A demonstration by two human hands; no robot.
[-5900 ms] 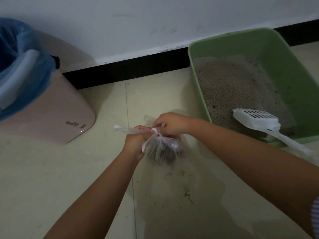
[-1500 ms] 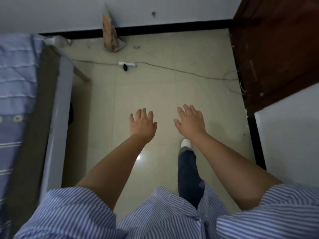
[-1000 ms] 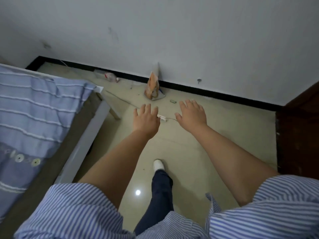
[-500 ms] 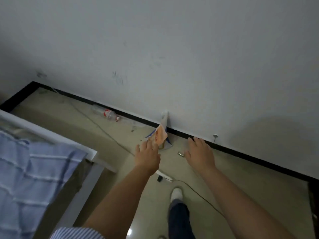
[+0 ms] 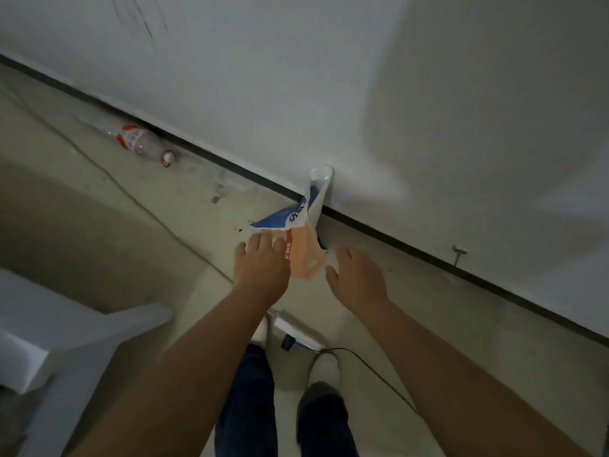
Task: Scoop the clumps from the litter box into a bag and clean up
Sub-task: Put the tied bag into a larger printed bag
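Observation:
A tall orange, white and blue bag (image 5: pixel 304 239) leans against the white wall at the black skirting. My left hand (image 5: pixel 262 267) reaches out palm down with straight fingers; its fingertips overlap the bag's lower left edge, and contact cannot be told. My right hand (image 5: pixel 356 277) hovers just right of the bag, fingers relaxed, holding nothing. The litter box, the scoop and the tied clump bag are out of view.
A plastic bottle (image 5: pixel 138 143) lies by the skirting at the left. A white power strip (image 5: pixel 296 331) with a black cable (image 5: pixel 372 367) lies on the floor by my feet. A white bed frame corner (image 5: pixel 85 328) juts in at lower left.
I have walked away from the litter box and across the room. The leaning bag at the wall is now close, and both empty hands have reached it.

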